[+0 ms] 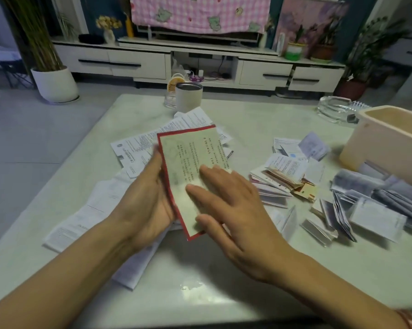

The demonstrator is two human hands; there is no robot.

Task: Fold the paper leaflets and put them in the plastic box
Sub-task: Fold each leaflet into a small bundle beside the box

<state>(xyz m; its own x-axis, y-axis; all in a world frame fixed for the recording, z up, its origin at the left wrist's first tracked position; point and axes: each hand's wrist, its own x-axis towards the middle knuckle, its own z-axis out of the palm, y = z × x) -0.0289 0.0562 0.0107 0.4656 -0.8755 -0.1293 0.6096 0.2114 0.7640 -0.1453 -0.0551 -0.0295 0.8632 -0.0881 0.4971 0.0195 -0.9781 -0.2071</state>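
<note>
While both hands work it, the red-edged leaflet (195, 167) sits at table centre, tilted, top edge toward 1 o'clock.
Left hand (143, 203) grips the leaflet's 9 o'clock edge; its fingers go behind the sheet, so can't tell how they lie. Right hand (231, 210) lies flat on the printed face at the 4 o'clock side, fingers (200, 193) straight and slightly spread, pressing the paper. Unfolded leaflets (133, 148) lie loose under and around it from 7 to 12 o'clock. Folded leaflets (283, 176) are heaped at 3 o'clock, more spreading toward 4. Plastic box (390, 143) stands at 2 o'clock, open top, just beside the folded heap; its contents are not visible. Cup (188, 96) at 12 o'clock, glass ashtray (338, 109) at 1–2 o'clock, all on the pale table (247, 293).
</note>
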